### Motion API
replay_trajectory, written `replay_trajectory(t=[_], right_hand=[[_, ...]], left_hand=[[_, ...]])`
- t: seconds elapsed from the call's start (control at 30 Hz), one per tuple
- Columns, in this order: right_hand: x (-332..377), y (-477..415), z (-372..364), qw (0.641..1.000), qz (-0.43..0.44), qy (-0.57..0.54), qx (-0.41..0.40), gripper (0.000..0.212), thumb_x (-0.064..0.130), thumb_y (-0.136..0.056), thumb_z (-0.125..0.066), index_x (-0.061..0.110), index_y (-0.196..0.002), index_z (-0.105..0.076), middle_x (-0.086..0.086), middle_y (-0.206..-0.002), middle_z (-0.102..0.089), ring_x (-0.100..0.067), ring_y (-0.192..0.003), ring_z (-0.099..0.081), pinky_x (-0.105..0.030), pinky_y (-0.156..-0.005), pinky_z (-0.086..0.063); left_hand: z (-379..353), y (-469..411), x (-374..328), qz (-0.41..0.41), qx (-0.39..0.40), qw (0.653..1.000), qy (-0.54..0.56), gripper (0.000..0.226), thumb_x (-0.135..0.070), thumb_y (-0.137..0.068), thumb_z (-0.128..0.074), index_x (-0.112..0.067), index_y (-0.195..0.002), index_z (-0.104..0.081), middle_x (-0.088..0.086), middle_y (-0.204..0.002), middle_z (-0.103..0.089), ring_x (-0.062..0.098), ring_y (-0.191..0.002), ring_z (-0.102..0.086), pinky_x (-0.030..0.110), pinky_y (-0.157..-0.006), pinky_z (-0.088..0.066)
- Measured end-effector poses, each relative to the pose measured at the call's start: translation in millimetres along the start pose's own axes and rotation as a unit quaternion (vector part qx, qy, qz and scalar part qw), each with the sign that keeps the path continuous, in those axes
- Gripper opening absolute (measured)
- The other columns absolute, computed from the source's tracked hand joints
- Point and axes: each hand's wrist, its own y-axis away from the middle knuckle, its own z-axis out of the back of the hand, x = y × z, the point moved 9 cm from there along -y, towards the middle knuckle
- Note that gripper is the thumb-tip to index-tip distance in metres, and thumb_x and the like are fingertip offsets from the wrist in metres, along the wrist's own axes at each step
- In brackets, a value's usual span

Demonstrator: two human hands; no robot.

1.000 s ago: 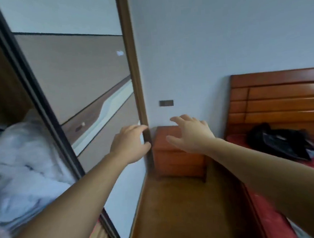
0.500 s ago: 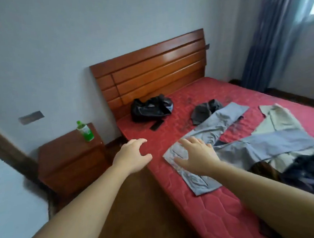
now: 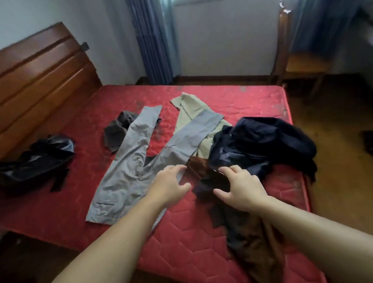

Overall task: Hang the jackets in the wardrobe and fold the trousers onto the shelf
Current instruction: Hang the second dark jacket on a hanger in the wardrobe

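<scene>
One pair of grey trousers [image 3: 138, 166]: lying flat on the red mattress [image 3: 255, 99], waistband toward me and to the left, both legs splaying away toward the window in a V.
Long axis: running from the near edge of the bed out toward the far one, so I am looking along the trousers, not across them.
Left grip [image 3: 170, 187]: hovering over the cloth close to where the legs fork, fingers loosely spread and holding nothing; whether it is touching I cannot tell.
Right grip [image 3: 242, 190]: hanging over a brown-and-black garment [image 3: 254, 242] just right of the trousers, fingers spread and bent, also holding nothing.
Nearer side: I am judging the left grip better placed for the trousers, while the right is sitting closer to the navy jacket [image 3: 263, 144] heaped beyond its fingertips.
Overlap: the right trouser leg is lying across a khaki garment [image 3: 192, 112], so lifting it may be dragging that along.
Farther out: a small dark grey garment [image 3: 116, 130] is lying beside the left leg, and a black bag [image 3: 32, 161] is sitting near the headboard [image 3: 32, 70].
</scene>
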Motion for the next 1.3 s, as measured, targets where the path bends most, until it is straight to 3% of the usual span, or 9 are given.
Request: replay_trajectory(t=[0.2,0.4,0.77,1.3], right_hand=[[-99,41,-1,0.985,-0.167,0.032,-0.015,0.067,0.058,-0.083,-0.056,0.029,-0.141,-0.039,-0.002,-0.137,-0.046,-0.027,-0.123,-0.049,-0.043,-0.096,-0.043],[-164,51,-23,0.97,-0.244,0.01,0.01,0.068,0.061,-0.083,-0.054,0.03,-0.141,-0.038,-0.001,-0.139,-0.047,-0.027,-0.122,-0.051,-0.046,-0.097,-0.045],[-243,-34,-68,0.97,-0.232,-0.045,0.049,0.068,0.058,-0.083,-0.054,0.027,-0.142,-0.036,-0.006,-0.139,-0.045,-0.031,-0.125,-0.048,-0.047,-0.1,-0.044],[-226,-172,-133,0.976,-0.199,-0.038,0.085,0.063,0.055,-0.085,-0.055,0.023,-0.137,-0.039,-0.006,-0.135,-0.045,-0.034,-0.123,-0.048,-0.044,-0.096,-0.043]], left_hand=[[-84,-48,-56,-0.091,0.092,0.991,0.025,0.057,-0.035,-0.082,-0.062,-0.027,-0.137,-0.05,0.007,-0.139,-0.05,0.025,-0.128,-0.047,0.037,-0.108,-0.038],[-137,-75,-79,-0.108,0.145,0.983,0.025,0.065,-0.044,-0.074,-0.052,-0.029,-0.137,-0.049,0.005,-0.139,-0.05,0.026,-0.129,-0.046,0.042,-0.105,-0.041],[-182,-142,-51,0.031,0.109,0.993,0.028,0.07,-0.034,-0.078,-0.056,-0.029,-0.145,-0.036,0.004,-0.148,-0.037,0.029,-0.131,-0.043,0.042,-0.108,-0.039],[-235,-247,-16,0.042,0.124,0.99,0.054,0.068,-0.032,-0.084,-0.057,-0.03,-0.148,-0.033,0.001,-0.154,-0.03,0.028,-0.137,-0.036,0.045,-0.11,-0.035]])
